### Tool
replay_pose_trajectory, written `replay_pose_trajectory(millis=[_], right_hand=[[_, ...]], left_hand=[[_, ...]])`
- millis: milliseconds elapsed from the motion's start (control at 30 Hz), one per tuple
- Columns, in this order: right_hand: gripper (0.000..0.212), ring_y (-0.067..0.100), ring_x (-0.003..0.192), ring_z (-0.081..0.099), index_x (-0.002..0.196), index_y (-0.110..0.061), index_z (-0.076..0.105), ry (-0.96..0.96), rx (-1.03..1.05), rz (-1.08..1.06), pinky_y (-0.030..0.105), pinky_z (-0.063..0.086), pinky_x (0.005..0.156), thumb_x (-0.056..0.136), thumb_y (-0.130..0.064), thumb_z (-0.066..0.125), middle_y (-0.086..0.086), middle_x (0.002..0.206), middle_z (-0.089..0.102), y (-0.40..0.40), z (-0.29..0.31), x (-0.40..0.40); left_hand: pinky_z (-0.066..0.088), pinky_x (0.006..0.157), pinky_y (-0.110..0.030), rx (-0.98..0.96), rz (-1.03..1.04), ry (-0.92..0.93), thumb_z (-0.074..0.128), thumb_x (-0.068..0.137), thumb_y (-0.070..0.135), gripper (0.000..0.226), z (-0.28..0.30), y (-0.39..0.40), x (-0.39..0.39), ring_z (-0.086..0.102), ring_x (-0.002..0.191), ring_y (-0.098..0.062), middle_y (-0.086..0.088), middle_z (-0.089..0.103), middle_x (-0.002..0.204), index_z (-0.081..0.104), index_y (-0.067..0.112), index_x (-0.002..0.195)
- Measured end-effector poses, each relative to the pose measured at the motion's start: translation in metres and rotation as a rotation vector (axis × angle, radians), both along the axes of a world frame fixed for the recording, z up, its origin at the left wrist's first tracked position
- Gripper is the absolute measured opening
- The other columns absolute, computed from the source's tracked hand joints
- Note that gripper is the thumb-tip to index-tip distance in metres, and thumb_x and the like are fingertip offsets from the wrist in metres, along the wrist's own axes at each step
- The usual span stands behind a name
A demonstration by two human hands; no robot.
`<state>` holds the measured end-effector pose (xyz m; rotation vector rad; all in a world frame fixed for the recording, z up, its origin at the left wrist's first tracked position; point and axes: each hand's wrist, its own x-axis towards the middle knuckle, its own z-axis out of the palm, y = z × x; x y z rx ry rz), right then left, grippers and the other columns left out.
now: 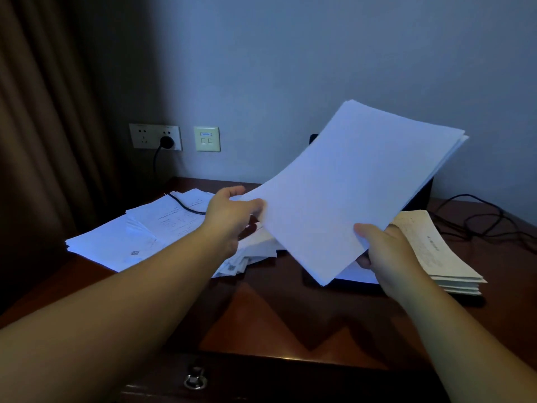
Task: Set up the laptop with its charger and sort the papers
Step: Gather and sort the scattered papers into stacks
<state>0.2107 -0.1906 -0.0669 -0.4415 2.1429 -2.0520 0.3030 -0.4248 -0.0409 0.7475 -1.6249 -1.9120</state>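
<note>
The left hand (232,216) pinches the near left edge of a bunch of white sheets (348,187), thumb on top, fingers under. The right hand (386,251) grips the near right corner the same way, thumb on top & fingers curled below. So both hands are closed on the sheets, which hang up in the air between them, tilted, w/ the far end lifted toward the wall.

The sheets look light & thin & bendy; the middle already curves. I think they would slide apart if held loose, so hold the edges w/ 2 hands, like here, and tap them even.

Under the sheets sits a dark laptop (418,196), mostly hidden. Left of the hands lies a messy pile of papers (139,237) on the desk (261,315), w/ a black cord (186,206) across it. Just right of the right hand is a neat stack of printed papers (436,251). A plug (167,141) sits in the wall socket (155,137)
</note>
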Motion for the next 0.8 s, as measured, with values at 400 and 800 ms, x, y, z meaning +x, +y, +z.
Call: replay_pose_trajectory(millis=[400, 800], right_hand=[[0.004, 0.008, 0.034, 0.033, 0.091, -0.01, 0.047, -0.221, -0.185, -0.279, 0.017, 0.021, 0.036, 0.095, -0.011, 0.048, 0.004, 0.068, 0.043, 0.016, -0.013, -0.019], [0.014, 0.013, 0.042, 0.04, 0.09, -0.009, 0.057, -0.365, -0.134, -0.32, 0.024, 0.027, 0.039, 0.097, -0.016, 0.047, 0.001, 0.052, 0.056, 0.016, -0.034, -0.035]], left_hand=[[0.062, 0.057, -0.031, 0.021, -0.273, -0.138, 0.056, 0.096, -0.001, 0.015, -0.002, 0.098, -0.059, 0.073, 0.085, -0.026, -0.013, 0.075, 0.105, 0.068, 0.006, 0.096], [0.064, 0.087, -0.044, -0.098, -0.257, -0.369, 0.064, 0.096, 0.002, 0.026, -0.015, 0.096, -0.096, 0.069, 0.103, -0.032, -0.016, 0.069, 0.116, 0.066, 0.001, 0.121]])
